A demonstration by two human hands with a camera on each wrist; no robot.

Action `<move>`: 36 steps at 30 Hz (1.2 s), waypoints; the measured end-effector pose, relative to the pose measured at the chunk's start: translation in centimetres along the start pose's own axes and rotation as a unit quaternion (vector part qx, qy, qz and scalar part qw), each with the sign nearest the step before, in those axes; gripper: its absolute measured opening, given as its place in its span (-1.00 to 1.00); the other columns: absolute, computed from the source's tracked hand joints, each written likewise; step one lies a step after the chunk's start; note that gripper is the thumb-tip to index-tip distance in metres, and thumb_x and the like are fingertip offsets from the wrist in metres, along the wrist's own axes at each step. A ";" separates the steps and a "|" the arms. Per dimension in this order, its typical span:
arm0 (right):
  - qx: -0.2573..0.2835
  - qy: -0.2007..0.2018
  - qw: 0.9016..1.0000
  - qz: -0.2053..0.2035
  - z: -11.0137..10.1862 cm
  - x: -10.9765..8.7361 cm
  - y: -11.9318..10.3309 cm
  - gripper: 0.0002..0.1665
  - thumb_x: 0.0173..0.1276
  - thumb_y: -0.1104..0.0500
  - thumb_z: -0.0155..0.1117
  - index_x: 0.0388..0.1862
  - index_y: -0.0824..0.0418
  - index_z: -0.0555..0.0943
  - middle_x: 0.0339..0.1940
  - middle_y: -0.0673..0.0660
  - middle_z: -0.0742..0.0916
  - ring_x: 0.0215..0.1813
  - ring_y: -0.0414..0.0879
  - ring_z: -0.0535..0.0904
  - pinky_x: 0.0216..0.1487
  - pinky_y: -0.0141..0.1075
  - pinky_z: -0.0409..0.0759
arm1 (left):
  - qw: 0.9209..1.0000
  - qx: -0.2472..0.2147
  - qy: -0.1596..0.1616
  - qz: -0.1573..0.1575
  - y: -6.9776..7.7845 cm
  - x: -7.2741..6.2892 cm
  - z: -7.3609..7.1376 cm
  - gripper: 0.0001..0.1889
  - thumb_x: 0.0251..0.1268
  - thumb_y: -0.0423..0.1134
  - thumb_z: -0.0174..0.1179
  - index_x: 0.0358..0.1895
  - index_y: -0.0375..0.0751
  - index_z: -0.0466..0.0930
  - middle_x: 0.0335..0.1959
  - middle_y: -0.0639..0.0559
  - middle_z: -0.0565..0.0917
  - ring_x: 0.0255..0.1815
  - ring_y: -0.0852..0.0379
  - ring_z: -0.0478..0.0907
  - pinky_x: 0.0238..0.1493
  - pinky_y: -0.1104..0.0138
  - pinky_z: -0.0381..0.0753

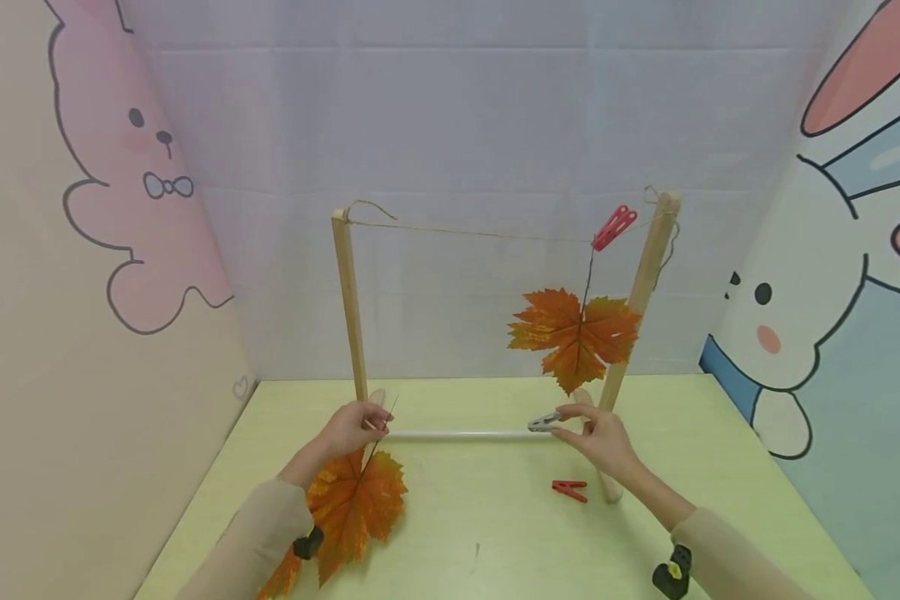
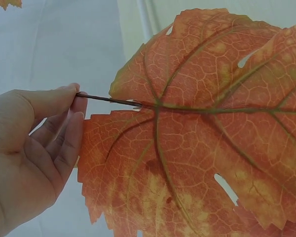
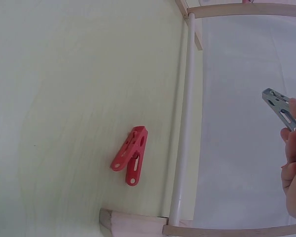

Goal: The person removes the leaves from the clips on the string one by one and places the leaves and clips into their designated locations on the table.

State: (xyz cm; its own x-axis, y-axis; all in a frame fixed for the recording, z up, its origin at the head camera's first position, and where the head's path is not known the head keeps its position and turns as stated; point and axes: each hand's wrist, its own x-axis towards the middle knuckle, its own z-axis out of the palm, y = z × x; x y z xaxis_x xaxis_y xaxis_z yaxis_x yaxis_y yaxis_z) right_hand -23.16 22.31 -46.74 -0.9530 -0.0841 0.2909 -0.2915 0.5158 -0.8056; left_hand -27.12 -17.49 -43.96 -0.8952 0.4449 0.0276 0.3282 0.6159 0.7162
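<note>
An orange artificial maple leaf (image 1: 360, 500) hangs stem-up below my left hand (image 1: 354, 429). Thumb and fingers pinch its dark stem (image 2: 108, 99), as the left wrist view shows up close. My right hand (image 1: 603, 437) pinches a grey clothespin (image 1: 543, 422) by its handle ends, its tip pointing left toward the other hand. Another orange leaf (image 1: 577, 337) hangs from the twine (image 1: 480, 234), its stem held by a pink-red clothespin (image 1: 613, 228) near the right post. On the table below the right hand lies a red clothespin (image 3: 130, 155).
Two wooden posts (image 1: 349, 308) on feet carry the twine, and a white rod (image 1: 465, 434) joins them low down. Part of a further leaf (image 1: 281, 579) shows at the lower left by my sleeve. The pale yellow table (image 1: 480, 517) meets a white cloth backdrop (image 1: 435, 317).
</note>
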 end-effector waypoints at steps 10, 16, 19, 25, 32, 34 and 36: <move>0.013 -0.013 1.000 0.018 1.2 -0.9 1.3 -0.64 0.02 0.15 0.43 -0.18 0.26 0.65 -0.33 0.14 0.70 -0.80 -0.36 0.14 -0.78 -0.43 0.13 | 1.000 -0.003 -0.023 -0.005 -1.1 -0.8 0.4 -0.79 0.08 -0.50 0.18 -0.18 -0.50 0.57 -0.45 -0.10 0.60 -0.39 0.08 0.54 -0.44 0.35 0.53; 0.005 -0.005 1.000 0.023 1.8 -1.4 2.1 -0.63 -0.02 0.19 0.45 -0.19 0.28 0.65 -0.32 0.14 0.70 -0.80 -0.34 0.15 -0.79 -0.43 0.15 | 0.999 0.009 -0.030 0.003 -1.9 -1.2 0.7 -0.77 0.08 -0.52 0.17 -0.15 -0.50 0.57 -0.45 -0.10 0.63 -0.39 0.10 0.53 -0.43 0.38 0.55; 0.003 -0.001 1.000 0.030 2.0 -1.7 2.3 -0.64 -0.03 0.20 0.45 -0.20 0.28 0.65 -0.33 0.13 0.70 -0.79 -0.33 0.14 -0.79 -0.43 0.14 | 0.999 0.003 -0.037 0.006 -2.2 -1.5 0.8 -0.76 0.09 -0.53 0.15 -0.13 -0.53 0.55 -0.44 -0.13 0.63 -0.39 0.07 0.55 -0.44 0.38 0.54; -0.005 0.005 1.000 0.026 2.3 -2.2 2.8 -0.65 -0.03 0.21 0.45 -0.22 0.30 0.65 -0.34 0.14 0.70 -0.80 -0.33 0.14 -0.79 -0.43 0.16 | 0.999 -0.015 -0.046 0.011 -2.8 -2.0 1.1 -0.73 0.08 -0.56 0.13 -0.11 -0.59 0.52 -0.42 -0.18 0.62 -0.38 0.01 0.58 -0.48 0.41 0.51; -0.024 0.012 0.999 0.028 2.5 -2.8 3.5 -0.67 -0.05 0.21 0.46 -0.26 0.29 0.66 -0.37 0.14 0.70 -0.81 -0.38 0.15 -0.78 -0.43 0.15 | 0.999 -0.020 -0.045 0.020 -3.8 -2.1 1.9 -0.75 0.07 -0.58 0.14 -0.13 -0.58 0.53 -0.42 -0.20 0.61 -0.38 0.01 0.58 -0.42 0.37 0.55; -0.027 0.011 0.999 0.025 2.6 -2.8 3.6 -0.68 -0.05 0.21 0.46 -0.27 0.29 0.66 -0.37 0.15 0.70 -0.81 -0.40 0.15 -0.79 -0.43 0.13 | 0.998 -0.023 -0.046 0.022 -4.1 -2.1 2.1 -0.75 0.06 -0.59 0.14 -0.14 -0.61 0.52 -0.43 -0.23 0.61 -0.39 0.00 0.58 -0.41 0.36 0.56; -0.025 0.013 0.999 0.023 2.8 -2.8 3.6 -0.68 -0.05 0.20 0.46 -0.28 0.29 0.66 -0.37 0.15 0.70 -0.81 -0.41 0.14 -0.79 -0.44 0.13 | 0.998 -0.028 -0.046 0.019 -4.4 -2.1 2.3 -0.75 0.06 -0.59 0.13 -0.14 -0.63 0.51 -0.42 -0.25 0.61 -0.39 0.00 0.58 -0.40 0.37 0.56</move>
State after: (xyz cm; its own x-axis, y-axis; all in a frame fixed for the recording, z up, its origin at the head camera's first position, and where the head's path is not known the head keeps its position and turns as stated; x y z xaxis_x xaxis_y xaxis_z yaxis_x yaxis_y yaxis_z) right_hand -21.78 22.04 -51.93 -0.9626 -0.0369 0.2686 -0.2424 0.5608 -0.7917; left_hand -26.00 -19.59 -48.79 -0.8500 0.5267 -0.0059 0.3421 0.5606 0.7541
